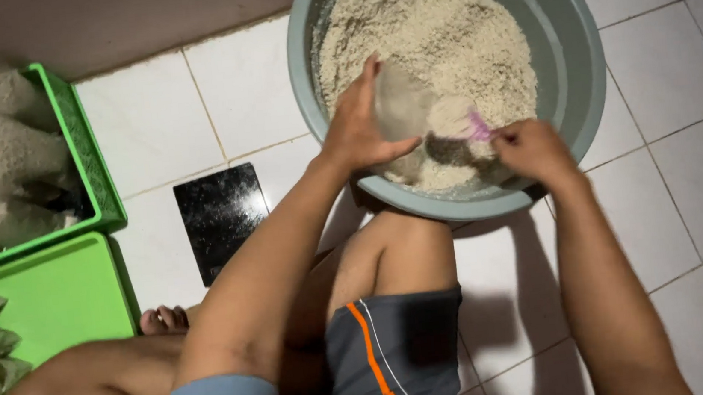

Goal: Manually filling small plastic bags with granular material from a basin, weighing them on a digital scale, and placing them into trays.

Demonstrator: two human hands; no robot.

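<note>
Left hand (358, 128) is over the near side of the grey basin (573, 47), fingers curled round the mouth of a clear plastic bag (401, 107), holding it open and upright-ish above the rice (430, 27). Right hand (533, 150) is closed on a pink scoop (475, 125), its tip right at the bag opening; scoop looks loaded with rice, though it's blurred so hard to be sure. The basin sits on white floor tile (665, 64), well filled with pale rice heaped toward the far side and scooped low at the near rim. The person is seated on the floor, knee (407, 235) just under the basin's near edge. Black flat scale (220, 210), dusted white, lies on the tile left of the knee, apart from the basin. Far left: green crate (90, 154) with filled clear bags (12, 153) of rice, and a green tray (60, 294) in front of it with more bags at its left edge.
</note>
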